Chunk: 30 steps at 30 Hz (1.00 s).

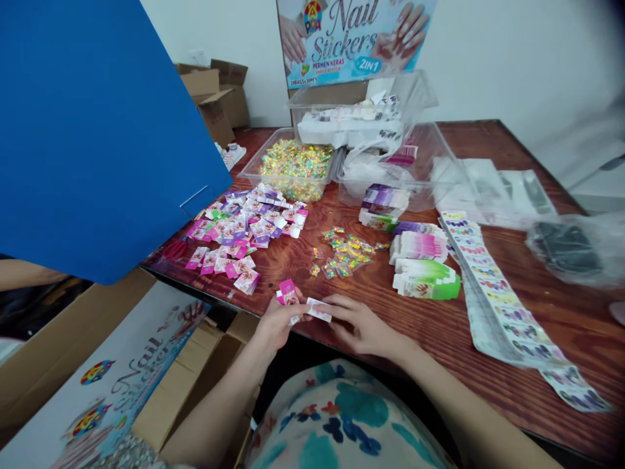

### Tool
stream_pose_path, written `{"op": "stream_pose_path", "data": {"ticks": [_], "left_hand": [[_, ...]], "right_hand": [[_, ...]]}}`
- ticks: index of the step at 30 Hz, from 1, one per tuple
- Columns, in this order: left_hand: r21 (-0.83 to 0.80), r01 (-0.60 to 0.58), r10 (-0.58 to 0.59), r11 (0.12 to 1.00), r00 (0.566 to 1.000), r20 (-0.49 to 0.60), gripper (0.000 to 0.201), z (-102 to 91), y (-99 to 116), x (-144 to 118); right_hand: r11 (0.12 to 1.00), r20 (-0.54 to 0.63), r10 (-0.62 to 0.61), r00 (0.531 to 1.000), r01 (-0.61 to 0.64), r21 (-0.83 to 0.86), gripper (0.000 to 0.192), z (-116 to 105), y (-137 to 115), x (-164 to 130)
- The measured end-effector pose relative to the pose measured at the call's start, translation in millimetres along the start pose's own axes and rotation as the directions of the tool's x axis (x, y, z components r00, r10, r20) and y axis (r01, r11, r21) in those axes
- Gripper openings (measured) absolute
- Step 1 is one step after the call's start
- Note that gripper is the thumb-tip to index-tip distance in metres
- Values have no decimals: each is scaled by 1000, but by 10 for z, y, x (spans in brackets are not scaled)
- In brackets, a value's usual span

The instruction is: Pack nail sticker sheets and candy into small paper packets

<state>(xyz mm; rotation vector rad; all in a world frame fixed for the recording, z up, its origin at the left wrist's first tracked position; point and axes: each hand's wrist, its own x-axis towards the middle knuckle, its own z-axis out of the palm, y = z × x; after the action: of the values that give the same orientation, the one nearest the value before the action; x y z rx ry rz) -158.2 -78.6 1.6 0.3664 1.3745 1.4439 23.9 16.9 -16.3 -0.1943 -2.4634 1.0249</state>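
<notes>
At the table edge (439, 339), both hands (322, 322) pinch one small pink-and-white box (293, 296), partly folded.

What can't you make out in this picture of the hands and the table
Head view:
- Small pink box in the left hand: print too small to read.
- White strip at the right hand: fingers cover part of it.
- Table's left side: hidden behind a blue board.
- Dark thing in a plastic bag: blurred by the plastic.
- Sticker strip: its near end is blurred.
</notes>
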Motion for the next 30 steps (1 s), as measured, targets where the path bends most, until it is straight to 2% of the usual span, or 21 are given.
{"op": "stream_pose_path", "data": {"ticks": [1, 3, 6, 9, 12, 15, 16, 18, 20, 22, 26, 28, 30], "left_hand": [[8, -19, 19, 1000, 999, -28, 39, -28, -18, 13], [55, -80, 85, 995, 993, -87, 37, -83, -49, 50], [153, -209, 230, 966, 964, -136, 32, -147, -82, 109], [209, -286, 320, 935, 935, -153, 27, -183, -101, 150], [248, -339, 392, 908, 895, -213, 24, -194, -114, 181], [237, -351, 409, 906, 868, -281, 23, -189, -138, 223], [219, -346, 400, 912, 867, -299, 22, -182, -152, 241], [177, -340, 381, 924, 863, -331, 22, -155, -190, 278], [139, -351, 378, 926, 856, -352, 21, -104, -236, 313], [105, -375, 387, 921, 851, -354, 20, -28, -284, 337], [46, -386, 376, 921, 856, -356, 24, 146, -354, 348], [30, -371, 358, 928, 866, -350, 24, 208, -366, 340], [23, -357, 345, 934, 881, -324, 24, 245, -362, 327]], "right_hand": [[999, -9, 28, 1000, -28, 36, 40, -19, 32, 62], [988, -118, 157, 981, -154, 29, 29, -36, 136, 224], [895, -305, 361, 881, -419, -154, 27, 12, 329, 525], [809, -343, 427, 837, -523, -268, 20, 113, 462, 787], [834, -346, 427, 835, -512, -206, 12, 183, 521, 913], [863, -336, 428, 839, -490, -124, 19, 202, 534, 897], [873, -331, 436, 837, -483, -72, 23, 208, 524, 872], [876, -311, 482, 819, -453, 164, 31, 236, 477, 808], [787, -271, 551, 789, -384, 483, 35, 291, 405, 747], [685, -277, 606, 745, -312, 658, 40, 365, 338, 700], [734, -449, 642, 622, -329, 594, 44, 484, 300, 649], [689, -422, 681, 598, -329, 645, 43, 499, 309, 636], [581, -326, 732, 598, -298, 757, 42, 486, 308, 628]]}}
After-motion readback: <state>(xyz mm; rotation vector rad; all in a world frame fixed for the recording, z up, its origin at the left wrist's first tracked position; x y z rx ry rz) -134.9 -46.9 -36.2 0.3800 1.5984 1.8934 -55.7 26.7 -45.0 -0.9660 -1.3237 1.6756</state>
